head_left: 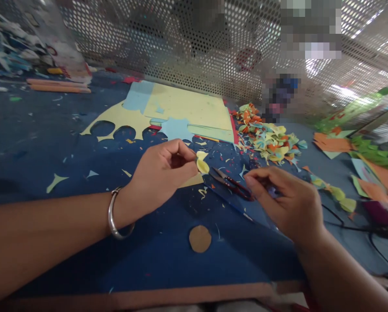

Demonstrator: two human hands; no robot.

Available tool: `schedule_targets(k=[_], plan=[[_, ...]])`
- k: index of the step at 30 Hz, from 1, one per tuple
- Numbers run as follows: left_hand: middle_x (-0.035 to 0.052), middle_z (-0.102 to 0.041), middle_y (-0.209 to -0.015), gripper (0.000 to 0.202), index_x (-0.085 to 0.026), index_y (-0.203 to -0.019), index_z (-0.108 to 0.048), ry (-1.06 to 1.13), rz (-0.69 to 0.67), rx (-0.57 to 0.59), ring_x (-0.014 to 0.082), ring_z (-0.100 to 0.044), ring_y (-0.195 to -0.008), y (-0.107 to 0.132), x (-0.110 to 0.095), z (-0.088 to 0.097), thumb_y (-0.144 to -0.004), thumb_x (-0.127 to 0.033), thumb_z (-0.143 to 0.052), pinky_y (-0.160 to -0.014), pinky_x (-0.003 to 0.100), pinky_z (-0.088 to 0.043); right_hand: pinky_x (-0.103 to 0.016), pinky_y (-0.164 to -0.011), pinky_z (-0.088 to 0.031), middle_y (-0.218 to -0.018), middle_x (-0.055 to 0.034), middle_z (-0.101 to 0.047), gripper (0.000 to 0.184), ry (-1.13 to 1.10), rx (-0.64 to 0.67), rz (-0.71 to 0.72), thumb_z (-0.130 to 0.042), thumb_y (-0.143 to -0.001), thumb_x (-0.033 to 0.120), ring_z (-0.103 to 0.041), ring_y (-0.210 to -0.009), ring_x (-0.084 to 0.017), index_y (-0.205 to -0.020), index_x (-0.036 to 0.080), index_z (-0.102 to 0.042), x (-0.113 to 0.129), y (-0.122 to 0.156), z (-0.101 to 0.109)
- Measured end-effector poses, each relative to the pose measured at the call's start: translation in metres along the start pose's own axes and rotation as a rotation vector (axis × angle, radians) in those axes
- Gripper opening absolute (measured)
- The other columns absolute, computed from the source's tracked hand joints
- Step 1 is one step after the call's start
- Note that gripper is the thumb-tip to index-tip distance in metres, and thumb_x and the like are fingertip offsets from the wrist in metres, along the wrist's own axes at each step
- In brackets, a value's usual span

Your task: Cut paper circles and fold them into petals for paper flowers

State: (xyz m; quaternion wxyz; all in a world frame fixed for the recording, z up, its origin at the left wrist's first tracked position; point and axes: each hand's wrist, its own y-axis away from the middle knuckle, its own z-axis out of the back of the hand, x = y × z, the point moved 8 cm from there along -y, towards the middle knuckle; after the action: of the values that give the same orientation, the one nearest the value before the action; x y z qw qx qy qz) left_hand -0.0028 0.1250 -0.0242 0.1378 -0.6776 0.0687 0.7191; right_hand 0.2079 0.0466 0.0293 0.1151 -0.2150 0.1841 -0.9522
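My left hand, with a silver bangle at the wrist, is closed in a pinch on a small yellow paper piece with rounded, folded lobes. To its right, my right hand has thumb and forefinger pressed together; whatever is between them is too small to make out. Beside those fingertips a pair of dark red thread snips lies on the blue tabletop, blades towards my left hand. A thin blue pen-like stick lies just below the snips. Nearer to me is a round brown cardboard disc.
Yellow and blue paper sheets with round cut-outs lie at the back. A heap of colourful paper pieces sits at back right, before a perforated metal panel. Orange sticks lie far left, a black cable right. Paper scraps are scattered about.
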Motion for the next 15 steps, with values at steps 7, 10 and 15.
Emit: schedule_targets(k=[7,10,15], plan=[[-0.0011,-0.063,-0.081,0.013,-0.018,-0.076,-0.059,0.026,0.026,0.051,0.0101,-0.056,-0.068,-0.003,0.006,-0.005,-0.079,-0.021,-0.072,-0.063,0.024,-0.045,-0.031,-0.062,-0.051,-0.082,-0.0032,-0.07,0.013,0.21,0.182,-0.016,-0.059,-0.096,0.031,-0.067,-0.067,-0.018,-0.099,0.022,-0.068,-0.037,0.01,0.006],[-0.0026,-0.06,-0.078,0.014,-0.018,-0.074,-0.058,0.016,0.037,0.084,0.009,-0.053,-0.066,-0.003,0.005,-0.009,-0.079,-0.02,-0.071,-0.061,0.023,-0.043,-0.04,-0.073,-0.054,-0.093,-0.0079,-0.072,0.016,0.317,0.165,-0.017,-0.056,-0.094,0.028,-0.07,-0.083,-0.026,-0.104,0.022,-0.067,-0.053,0.018,0.016],[-0.0031,-0.057,-0.075,0.013,-0.018,-0.077,-0.058,-0.021,0.041,0.117,0.0093,-0.052,-0.065,-0.006,0.009,-0.009,-0.081,-0.022,-0.071,-0.06,0.022,-0.042,-0.051,-0.09,-0.052,-0.11,-0.0131,-0.072,0.03,0.37,0.238,0.026,-0.051,-0.086,0.018,-0.068,-0.104,-0.034,-0.114,0.021,-0.063,-0.07,0.024,0.015]])
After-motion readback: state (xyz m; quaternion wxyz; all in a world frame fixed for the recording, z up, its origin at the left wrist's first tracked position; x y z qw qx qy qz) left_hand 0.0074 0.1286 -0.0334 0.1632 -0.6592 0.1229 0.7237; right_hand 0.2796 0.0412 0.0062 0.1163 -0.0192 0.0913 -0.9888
